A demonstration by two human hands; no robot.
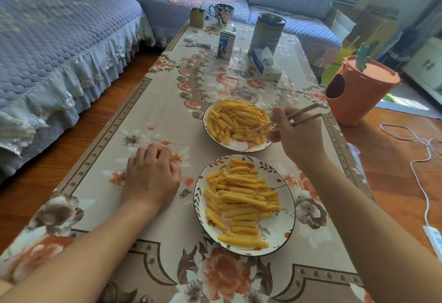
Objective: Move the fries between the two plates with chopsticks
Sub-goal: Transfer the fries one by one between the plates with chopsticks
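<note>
Sofa (59,47) in quilted blue fabric fills the left of the view, its frilled skirt hanging down to the wooden floor beside the low table (114,130), which is covered in a beige floral cloth. Your left hand (150,173) rests knuckles-up on that cloth, left of the near plate; its fingers are loosely curled under and grasp nothing. At the table's far end stand a small brown box (197,17) and a patterned mug (221,13), with a set of keys (197,44) and a milk carton (226,44) a little nearer to you. The near plate (283,231), white with a leaf-patterned rim, lies directly in front of you and holds a loose spread of crinkle-cut fries (241,200). Just beyond it, and almost touching it, the far plate (241,146) carries a thicker heap of fries (233,117). A tall metal tin (267,32) and a tissue pack (265,64) sit further back on the right half of the table. Your right hand (296,133) grips a pair of chopsticks (308,113) over the far plate's right edge, the tips reaching down into the heap; whether they have actually pinched a fry is hard to tell from this angle. An orange carrot-shaped bin (358,92) stands on the floor off the table's right side, and a white cable (421,183) trails across the boards at far right.
</note>
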